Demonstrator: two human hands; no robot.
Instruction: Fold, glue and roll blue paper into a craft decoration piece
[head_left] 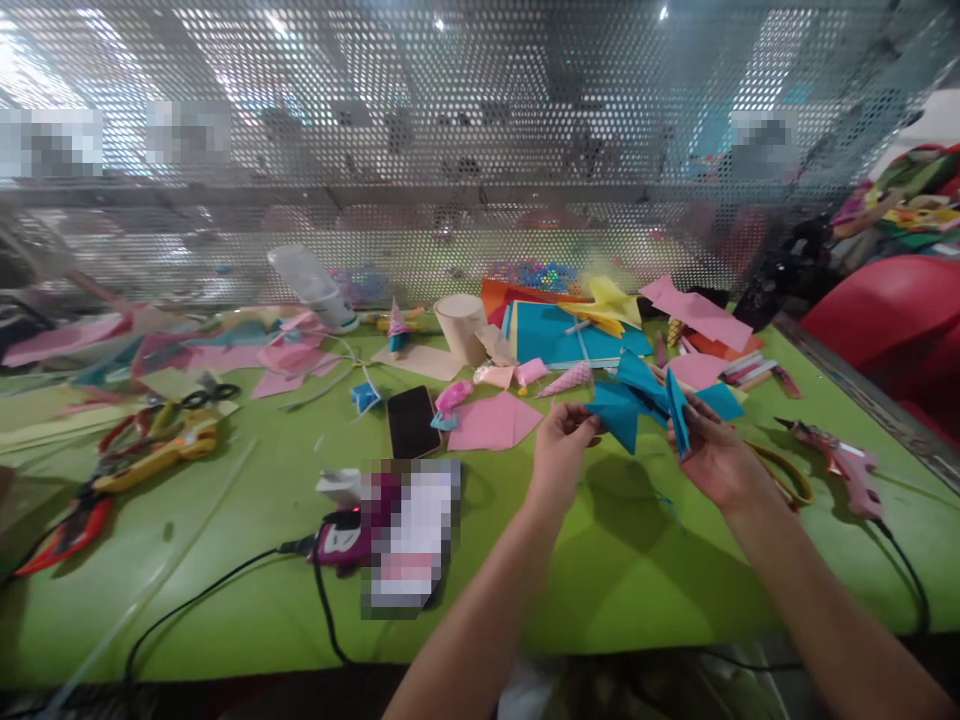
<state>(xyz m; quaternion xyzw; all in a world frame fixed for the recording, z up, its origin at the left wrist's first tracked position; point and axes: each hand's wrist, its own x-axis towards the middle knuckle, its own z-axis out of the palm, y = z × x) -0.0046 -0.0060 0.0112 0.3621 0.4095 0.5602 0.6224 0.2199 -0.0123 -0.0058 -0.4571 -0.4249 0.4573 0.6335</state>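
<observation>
A blue folded paper piece [616,412] with several pointed flaps is held up above the green table [600,590]. My left hand [559,448] pinches a point on its left side between thumb and fingers. On the other side, my right hand [716,458] is closed round a narrow, upright folded part. I cannot tell whether the blue flaps all belong to one piece. Just behind the hands lie a pink paper cone [568,379] and a stack of blue paper sheets [551,335]. Yellow-handled scissors [791,475] rest partly hidden behind my right hand.
A pink glue gun [844,465] with a black cord lies at the right. Left of my hands are a dark phone [414,422], a purple power strip [341,540] and pliers [75,530]. A tape roll [460,328] stands near the perforated metal screen [450,130].
</observation>
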